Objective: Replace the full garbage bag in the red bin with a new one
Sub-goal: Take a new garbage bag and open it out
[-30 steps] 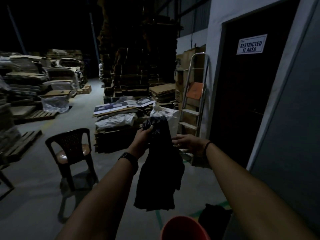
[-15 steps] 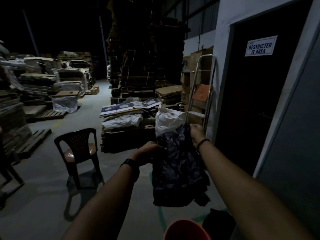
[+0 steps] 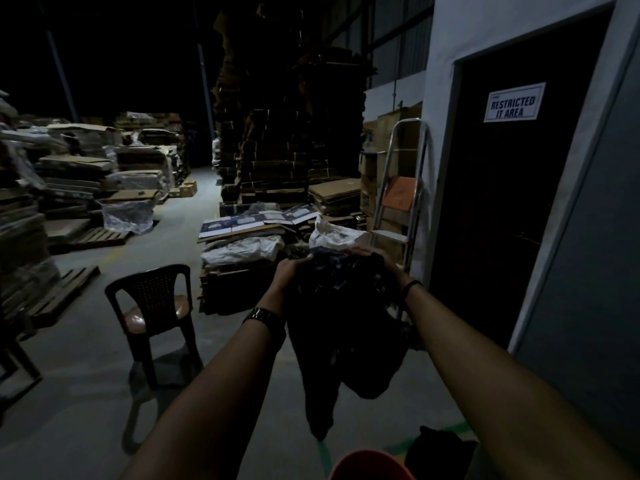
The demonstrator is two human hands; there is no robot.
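Note:
A crumpled black garbage bag [image 3: 346, 327] hangs in the air in front of me, held at its top edge by both hands. My left hand [image 3: 290, 271] grips the top left of the bag and my right hand [image 3: 372, 258] grips the top right. The bag's lower end dangles above the red bin [image 3: 372, 466], whose rim shows at the bottom edge of the view. A dark bundle [image 3: 441, 452], likely another black bag, lies on the floor just right of the bin.
A dark plastic chair [image 3: 152, 306] stands to the left. Ahead lie stacked flat cardboard [image 3: 242, 271], a white sack [image 3: 334, 235] and a metal step ladder [image 3: 401, 199]. A dark door marked restricted area [image 3: 512, 188] is on the right. Pallets [image 3: 65, 289] line the left.
My hands have come level at the bag's top and spread it wider. The bag hangs lower and longer than before.

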